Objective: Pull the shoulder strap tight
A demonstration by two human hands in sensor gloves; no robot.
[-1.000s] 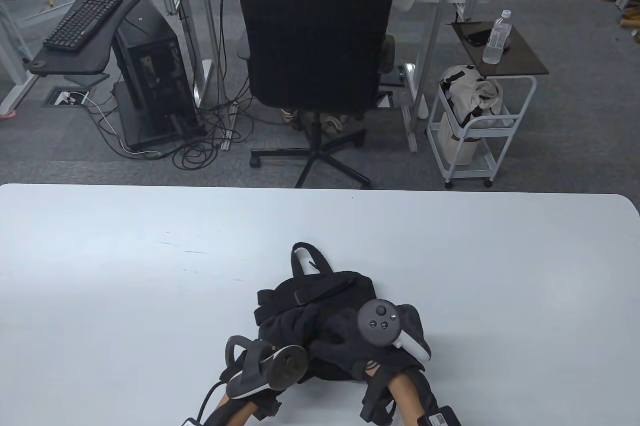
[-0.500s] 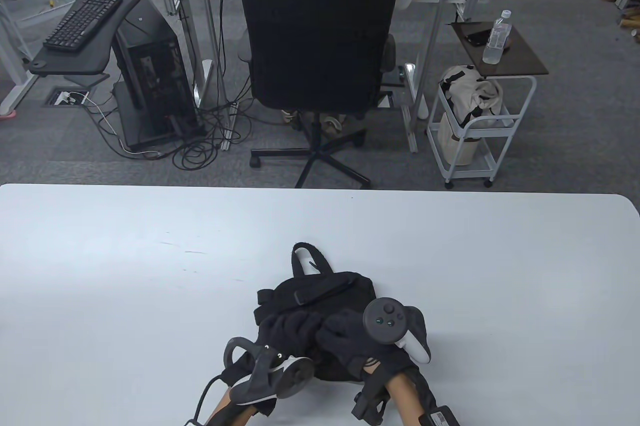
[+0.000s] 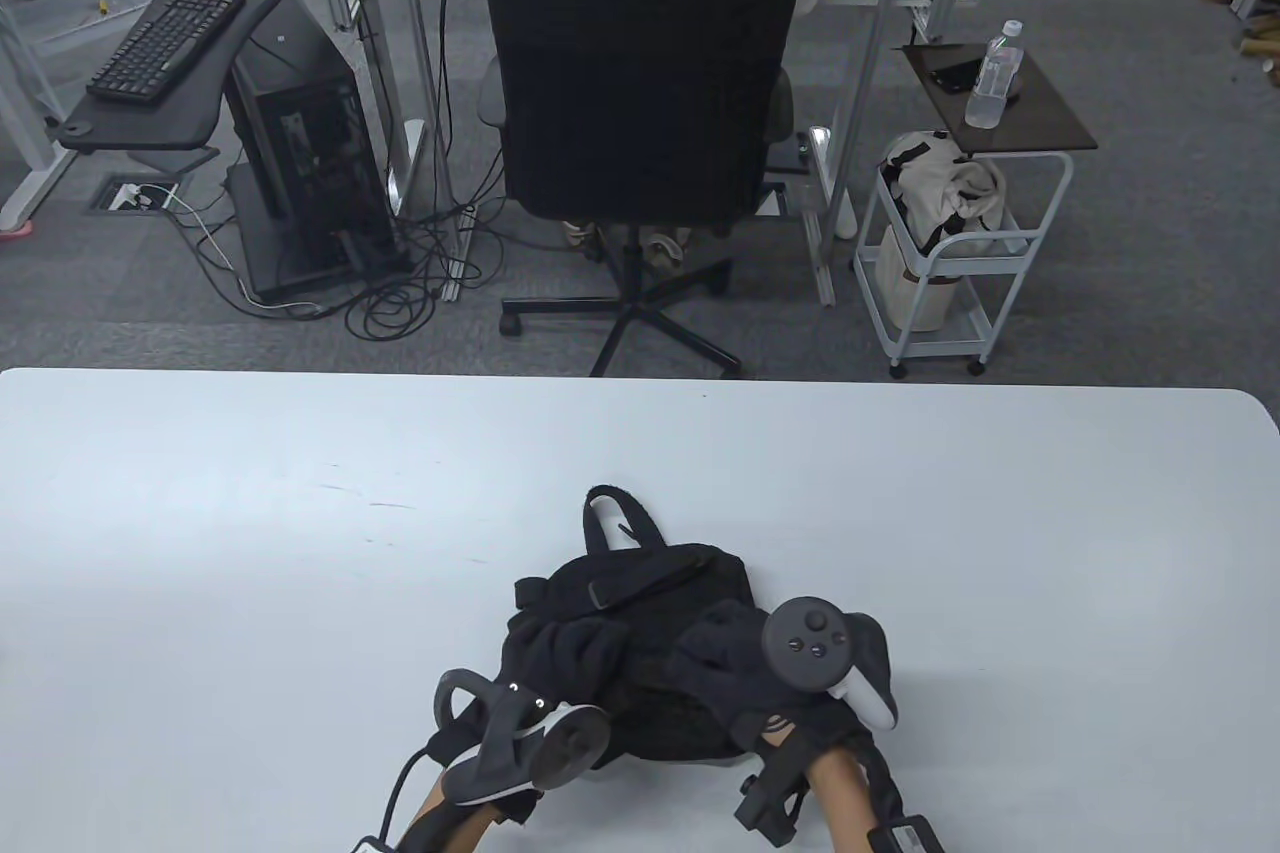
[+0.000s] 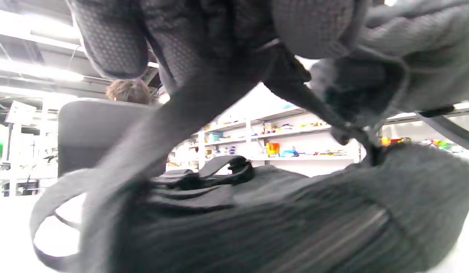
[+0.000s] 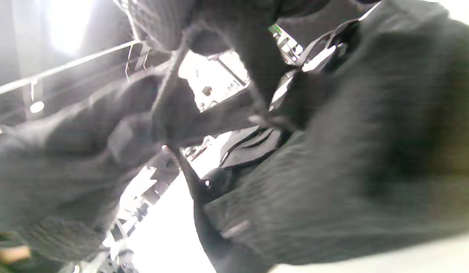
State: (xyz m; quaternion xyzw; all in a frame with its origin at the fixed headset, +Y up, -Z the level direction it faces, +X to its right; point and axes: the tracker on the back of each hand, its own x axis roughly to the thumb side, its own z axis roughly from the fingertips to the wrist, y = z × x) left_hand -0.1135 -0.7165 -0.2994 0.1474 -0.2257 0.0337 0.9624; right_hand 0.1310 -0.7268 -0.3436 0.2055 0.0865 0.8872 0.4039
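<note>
We hold the small black cloth backpack (image 3: 640, 633) on the white table (image 3: 250, 573) — it lies under both our hands. Our left hand (image 3: 565, 658) grips a wide black shoulder strap (image 4: 173, 125) that runs up from the bag. Our right hand (image 3: 735, 658) pinches a thin black strap (image 5: 219, 121) beside it — pulled tight between the hands.

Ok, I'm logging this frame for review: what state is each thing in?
backpack: lying flat on the table.
shoulder strap: pulled taut, gripped by the left hand.
right hand: resting on the backpack.
top handle: looped, lying untouched on the table.
</note>
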